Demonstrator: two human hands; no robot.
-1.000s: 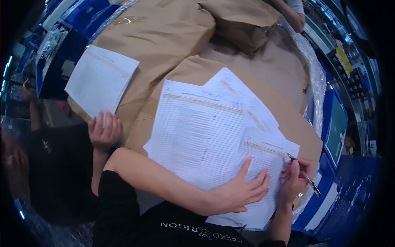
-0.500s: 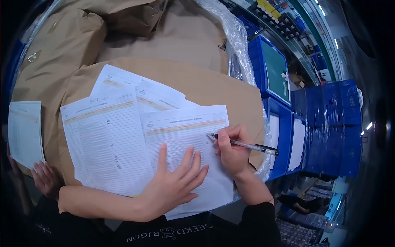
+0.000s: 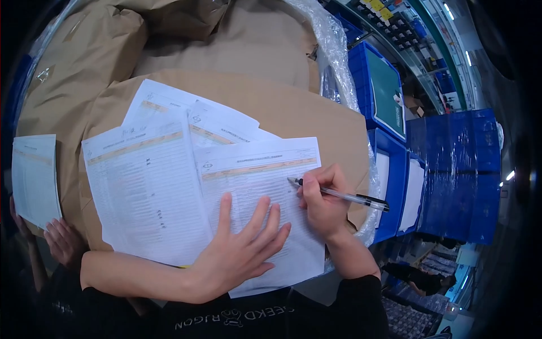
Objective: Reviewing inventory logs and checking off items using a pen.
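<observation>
My right hand grips a clear pen with a black cap on its back end. The pen's tip is at the upper middle of a printed form, touching or just above it. Across that same form my left hand lies flat with its fingers spread. A second printed form lies to the left, partly beneath my left forearm. Two more sheets show behind, one of them a form with an orange header band, partly covered by the front ones.
Brown wrapping paper lies under the sheets, edged by clear plastic film. At far left another person's hands hold a sheet. Blue bins stand at right, beside stacked blue crates. Another person is at lower right.
The view has shifted slightly. My right hand and pen remain on the same form, with the pen tip moved only a little; my left hand stays spread on it.
</observation>
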